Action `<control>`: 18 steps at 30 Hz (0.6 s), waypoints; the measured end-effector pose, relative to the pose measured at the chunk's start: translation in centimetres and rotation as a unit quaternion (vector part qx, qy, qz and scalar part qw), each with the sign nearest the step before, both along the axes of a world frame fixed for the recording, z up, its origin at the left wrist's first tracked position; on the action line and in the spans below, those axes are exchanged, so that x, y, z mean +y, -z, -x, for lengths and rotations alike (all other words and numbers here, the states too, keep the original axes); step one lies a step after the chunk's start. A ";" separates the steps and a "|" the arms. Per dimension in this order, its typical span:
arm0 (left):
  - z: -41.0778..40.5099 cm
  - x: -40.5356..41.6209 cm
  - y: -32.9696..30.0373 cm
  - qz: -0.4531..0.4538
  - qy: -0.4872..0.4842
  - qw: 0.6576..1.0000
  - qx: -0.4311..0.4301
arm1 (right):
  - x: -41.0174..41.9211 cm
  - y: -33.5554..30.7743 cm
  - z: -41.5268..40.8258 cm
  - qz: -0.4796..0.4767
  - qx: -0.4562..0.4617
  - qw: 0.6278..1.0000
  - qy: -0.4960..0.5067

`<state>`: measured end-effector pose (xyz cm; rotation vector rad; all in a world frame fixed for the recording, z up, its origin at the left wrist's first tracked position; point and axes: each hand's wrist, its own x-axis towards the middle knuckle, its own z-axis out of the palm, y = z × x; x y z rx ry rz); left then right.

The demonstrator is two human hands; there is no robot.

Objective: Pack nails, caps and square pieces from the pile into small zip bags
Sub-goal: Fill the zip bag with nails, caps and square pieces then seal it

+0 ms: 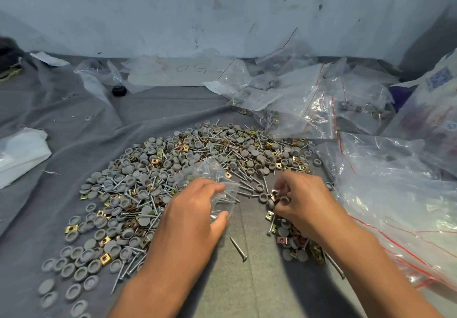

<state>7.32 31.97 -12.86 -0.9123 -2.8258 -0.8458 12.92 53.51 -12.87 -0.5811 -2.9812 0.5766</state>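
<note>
Most of the work looks to be ahead: a broad pile (173,181) of grey caps, nails and brass-coloured square pieces covers the grey cloth (61,124) in front of the person, spreading from the near left edge up to the middle and across to the right, and it seems barely thinned. Some packing does appear done, since several clear bags with red zip strips (309,110) lie in a heap at the back right, a few with small parts visible inside, while a larger crumpled plastic bag (395,194) lies along the right side. The left hand (195,209) grips a small zip bag (212,184) over the near middle of the pile, thumb below and curled fingers above pinching the plastic; nails seem to show through it, though how full it is cannot be told. The right hand (301,199) hangs just to the right of that bag, its fingers (284,186) bunched together and curled round a small clutch of parts, among them what look like a grey cap and a square piece, just above more loose pieces. One stray nail (238,248) lies alone on the cloth between the two forearms. Judging by this, the handful goes into the held bag next, and many more bags remain to be filled
</note>
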 end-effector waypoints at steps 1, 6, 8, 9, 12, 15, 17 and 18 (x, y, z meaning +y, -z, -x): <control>0.0 0.0 0.0 0.001 0.000 1.000 0.001 | 0.1 0.1 -0.1 0.001 -0.005 1.000 0.005; 0.0 0.0 0.0 0.006 0.001 1.000 0.006 | -0.2 -0.4 -0.6 0.061 0.126 0.990 -0.008; 0.0 0.0 -0.1 0.005 0.004 1.000 0.008 | -1.3 -1.4 -0.7 0.159 0.235 0.956 -0.073; 0.1 0.0 -0.2 0.004 0.006 1.000 0.007 | -2.0 -1.8 -0.7 0.179 0.267 0.940 -0.115; 0.0 0.0 -0.3 0.000 0.013 1.000 0.001 | -4.2 -1.9 -0.4 0.159 0.306 0.916 -0.204; 0.0 0.1 -0.4 -0.005 0.015 1.000 0.006 | -4.9 -1.4 0.0 0.131 0.313 0.915 -0.219; 0.0 0.1 -0.5 -0.009 0.016 1.000 0.009 | -4.9 -1.1 0.0 0.137 0.345 0.907 -0.201; 0.0 0.1 -0.6 -0.011 0.016 1.000 0.010 | -4.8 -1.1 0.0 0.135 0.366 0.900 -0.193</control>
